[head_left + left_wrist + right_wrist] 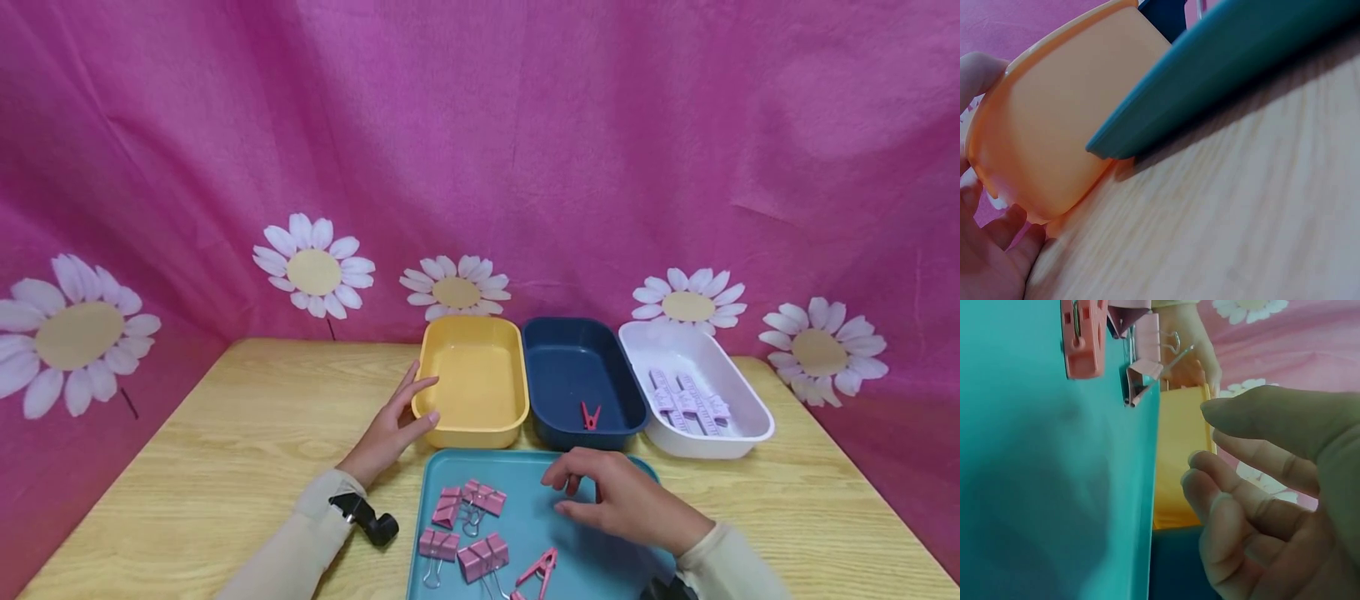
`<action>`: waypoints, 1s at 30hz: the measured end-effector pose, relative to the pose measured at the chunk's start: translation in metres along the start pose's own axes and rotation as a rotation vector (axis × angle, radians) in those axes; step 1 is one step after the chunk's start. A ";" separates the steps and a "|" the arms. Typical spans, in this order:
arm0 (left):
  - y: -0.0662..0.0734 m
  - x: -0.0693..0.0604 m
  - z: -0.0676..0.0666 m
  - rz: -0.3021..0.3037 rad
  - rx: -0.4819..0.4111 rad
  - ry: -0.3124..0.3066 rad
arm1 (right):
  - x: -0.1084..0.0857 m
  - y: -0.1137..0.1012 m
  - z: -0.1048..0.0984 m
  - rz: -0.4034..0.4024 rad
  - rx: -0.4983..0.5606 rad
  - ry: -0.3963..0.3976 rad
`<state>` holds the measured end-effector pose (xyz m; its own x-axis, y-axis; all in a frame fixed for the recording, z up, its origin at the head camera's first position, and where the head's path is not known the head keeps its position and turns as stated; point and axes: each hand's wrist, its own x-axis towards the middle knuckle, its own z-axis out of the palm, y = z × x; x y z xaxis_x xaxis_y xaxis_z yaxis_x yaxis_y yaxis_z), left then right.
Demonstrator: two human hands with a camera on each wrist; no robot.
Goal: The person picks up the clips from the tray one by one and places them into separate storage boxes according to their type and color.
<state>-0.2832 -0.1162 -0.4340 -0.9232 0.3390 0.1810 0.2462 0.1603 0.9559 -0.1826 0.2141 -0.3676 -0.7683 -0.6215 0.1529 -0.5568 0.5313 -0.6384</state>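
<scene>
My left hand (pixel 386 433) rests with spread fingers against the left side of a yellow bin (pixel 480 437), its thumb and a finger at the rim. In the left wrist view, the fingers (pixel 1005 228) lie along the bin's outside. My right hand (pixel 611 492) hovers over a teal tray (pixel 536 508), fingers loosely bent and nothing between them. Several pink binder clips (pixel 483 557) lie on the tray's left part. A pink clothespin (pixel 540 571) lies near the tray's front, and another is partly cut off by the frame edge.
A navy bin (pixel 573 350) beside the yellow one holds one red clothespin (pixel 590 417). At the right, a white bin (pixel 723 447) holds several pale purple strips with printed marks (pixel 686 400). A pink flowered cloth (pixel 525 167) hangs behind the wooden table (pixel 225 467).
</scene>
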 end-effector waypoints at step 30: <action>-0.001 0.000 0.001 -0.001 0.012 0.008 | 0.000 -0.020 0.021 -0.009 -0.012 -0.276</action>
<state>-0.2835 -0.1151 -0.4356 -0.9257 0.3314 0.1823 0.2491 0.1713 0.9532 -0.1645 0.1912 -0.3703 -0.6492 -0.7587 -0.0542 -0.5682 0.5311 -0.6285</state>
